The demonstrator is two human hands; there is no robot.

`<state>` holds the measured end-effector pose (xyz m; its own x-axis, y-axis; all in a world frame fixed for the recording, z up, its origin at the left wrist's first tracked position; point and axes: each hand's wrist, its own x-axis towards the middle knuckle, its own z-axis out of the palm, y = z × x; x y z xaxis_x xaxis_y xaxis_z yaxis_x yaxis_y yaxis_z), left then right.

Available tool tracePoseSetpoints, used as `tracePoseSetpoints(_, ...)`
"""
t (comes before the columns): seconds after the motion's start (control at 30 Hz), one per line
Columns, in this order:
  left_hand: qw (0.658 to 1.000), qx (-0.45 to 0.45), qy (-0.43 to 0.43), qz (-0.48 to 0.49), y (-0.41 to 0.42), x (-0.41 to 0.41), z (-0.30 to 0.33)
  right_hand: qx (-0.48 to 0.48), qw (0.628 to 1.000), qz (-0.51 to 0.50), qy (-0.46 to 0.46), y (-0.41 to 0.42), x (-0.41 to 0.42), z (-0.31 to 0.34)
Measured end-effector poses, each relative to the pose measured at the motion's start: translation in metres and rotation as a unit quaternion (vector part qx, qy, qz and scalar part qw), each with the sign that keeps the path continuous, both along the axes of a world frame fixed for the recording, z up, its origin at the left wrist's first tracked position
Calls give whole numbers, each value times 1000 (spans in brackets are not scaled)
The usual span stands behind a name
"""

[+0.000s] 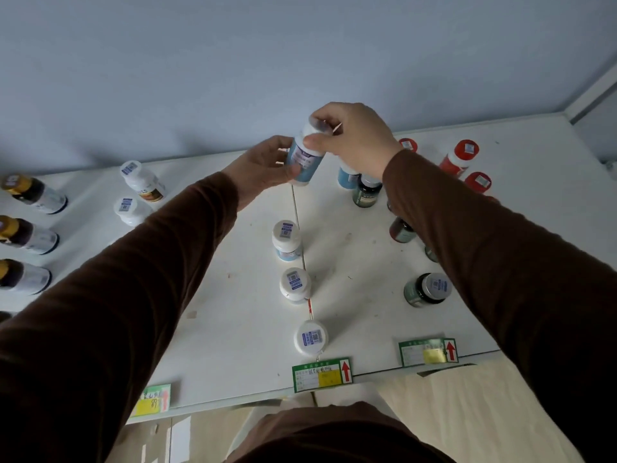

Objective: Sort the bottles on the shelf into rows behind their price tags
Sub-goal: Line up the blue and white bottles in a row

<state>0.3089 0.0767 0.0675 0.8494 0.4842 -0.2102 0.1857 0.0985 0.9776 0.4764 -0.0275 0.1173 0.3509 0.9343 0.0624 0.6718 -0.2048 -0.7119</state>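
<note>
A white-capped bottle with a light blue label point(305, 160) is held tilted above the back of the white shelf point(233, 312). My left hand point(263, 167) grips its body and my right hand point(350, 138) grips its cap. Below it, three matching white-capped bottles point(287, 240) point(295, 285) point(311, 337) stand in a row behind the middle green price tag point(322, 374). Another blue-labelled bottle point(347, 177) stands behind my right wrist, partly hidden.
Dark green bottles point(428, 289) point(366, 190) stand behind the right price tag point(428, 351). Red-capped bottles point(460, 155) sit at the back right, white ones point(142, 180) at the back left, gold-capped ones point(30, 235) on the far left. A third tag point(152, 401) hangs at the front left.
</note>
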Motion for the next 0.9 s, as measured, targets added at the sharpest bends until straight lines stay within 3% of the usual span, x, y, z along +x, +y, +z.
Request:
tracePoseSetpoints(0.07,986,144,80,17,9,-9,-2,-21,997,34,-67,8,-11,-9)
tracePoseSetpoints(0.17,925,313,214,28,20,-24,-11,-58,984,90,-142,17,-29,-27)
tracePoseSetpoints(0.3,848,438,297,20,26,-41,-21,-94,967,141,-189,24,-45,-48)
tracePoseSetpoints(0.43,829,456,323,16,24,-51,-29,-115,953,166,-224,28,-52,-60)
tracePoseSetpoints(0.67,840,434,324,25,19,-54,-32,-127,949,177,-230,25,-57,-70)
tracePoseSetpoints(0.9,856,453,243,63,9,-19,4,-90,973,124,-172,-2,-27,-51)
